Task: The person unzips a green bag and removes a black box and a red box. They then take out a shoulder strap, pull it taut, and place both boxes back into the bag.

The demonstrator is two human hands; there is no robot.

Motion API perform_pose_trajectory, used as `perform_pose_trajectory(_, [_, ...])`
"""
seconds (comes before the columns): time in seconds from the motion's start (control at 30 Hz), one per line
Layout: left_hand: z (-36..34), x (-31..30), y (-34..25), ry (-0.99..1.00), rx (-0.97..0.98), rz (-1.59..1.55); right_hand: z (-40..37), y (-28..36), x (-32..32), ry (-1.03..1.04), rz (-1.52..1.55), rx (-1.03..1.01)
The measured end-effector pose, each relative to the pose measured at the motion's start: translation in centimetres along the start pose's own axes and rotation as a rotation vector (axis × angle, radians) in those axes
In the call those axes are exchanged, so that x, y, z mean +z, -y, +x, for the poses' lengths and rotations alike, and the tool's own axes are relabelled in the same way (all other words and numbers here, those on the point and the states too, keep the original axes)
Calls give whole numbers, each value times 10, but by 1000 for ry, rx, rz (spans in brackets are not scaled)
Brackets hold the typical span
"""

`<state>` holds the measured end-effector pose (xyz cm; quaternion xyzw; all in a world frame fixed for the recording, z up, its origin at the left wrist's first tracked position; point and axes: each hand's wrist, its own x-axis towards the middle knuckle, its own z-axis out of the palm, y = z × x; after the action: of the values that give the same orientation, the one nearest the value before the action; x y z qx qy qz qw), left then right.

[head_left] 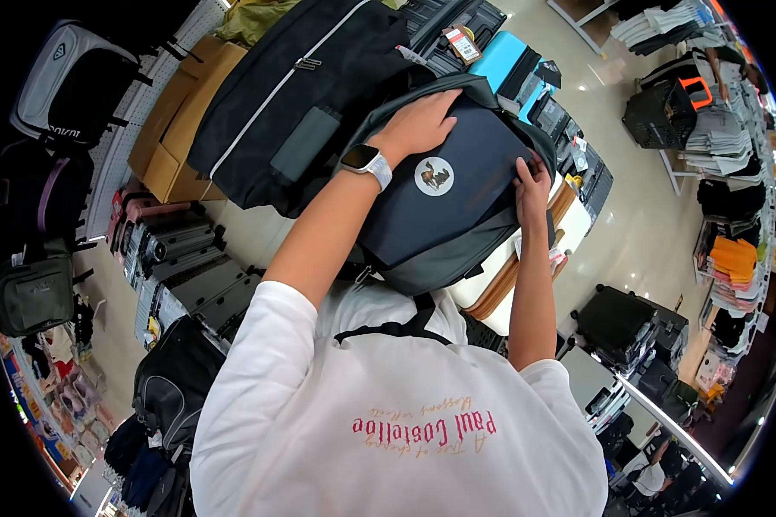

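Hands (418,127) (533,188) on flat navy panel, round white emblem (434,177)

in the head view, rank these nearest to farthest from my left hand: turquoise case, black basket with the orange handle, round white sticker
1. Round white sticker: just beside your left hand, on the dark flat item.
2. Turquoise case: ahead and to the right.
3. Black basket: much farther right, past bare floor.
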<state>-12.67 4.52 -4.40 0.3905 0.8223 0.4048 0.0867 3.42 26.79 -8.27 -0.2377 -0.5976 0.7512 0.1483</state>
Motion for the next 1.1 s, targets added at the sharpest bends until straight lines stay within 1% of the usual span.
perform_pose_trajectory(0.03, [3,1,-3,2,-27,22,0,1,-1,1,0,1])
perform_pose_trajectory(0.1, [7,2,-6,3,-58,45,-2,4,-5,42,213,87])
perform_pose_trajectory(0.23, [16,-1,-7,32,-143,84,4,-5,-15,61,257,101])
perform_pose_trajectory(0.27, [18,-3,-7,43,-174,93,5,-7,-18,92,285,101])
perform_pose_trajectory(0.4, [22,2,12,35,-156,66,5,-7,-23,141,338,104])
perform_pose_trajectory(0.47, [21,3,17,53,-138,-22,3,-4,-26,170,350,85])
perform_pose_trajectory(0.5, [21,-2,12,52,-139,-20,2,-1,-26,202,359,66])
perform_pose_trajectory(0.53, [22,-7,6,72,-160,-71,-1,7,-19,170,369,97])
perform_pose_trajectory(0.6, [17,-11,-6,92,-177,-124,5,-2,-27,154,360,96])
perform_pose_trajectory(0.67, [1,-14,-15,49,-96,-85,11,-7,-32,132,356,91])
perform_pose_trajectory(0.7, [-9,-19,-25,66,-132,-94,12,-8,-35,131,293,106])
perform_pose_trajectory(0.73, [-22,-19,-25,-2,-122,-73,11,-8,-36,127,230,120])
perform_pose_trajectory(0.77, [-36,-18,-25,-70,-112,-53,11,-8,-38,118,232,119])
perform_pose_trajectory(0.83, [-64,-32,-36,-106,-199,-83,10,-2,-36,1,84,261])
perform_pose_trajectory(0.87, [-81,-41,-47,-150,-199,-39,8,6,-30,-2,85,264])
perform_pose_trajectory(0.9, [-99,-49,-59,-195,-201,7,6,16,-19,-21,-12,294])
perform_pose_trajectory(0.93, [-116,-53,-68,-218,-277,-8,4,20,-13,-40,-107,325])
perform_pose_trajectory(0.97, [-133,-56,-76,-242,-354,-21,6,18,-13,-37,-105,329])
perform_pose_trajectory(1.03, [-168,-54,-85,-325,-375,-8,14,14,-15,-9,-12,505])
perform_pose_trajectory(1.07, [-181,-53,-93,-326,-379,-7,17,15,-16,33,-45,555])
perform_pose_trajectory(1.1, [-194,-52,-101,-333,-454,-36,20,18,-16,38,-48,557])
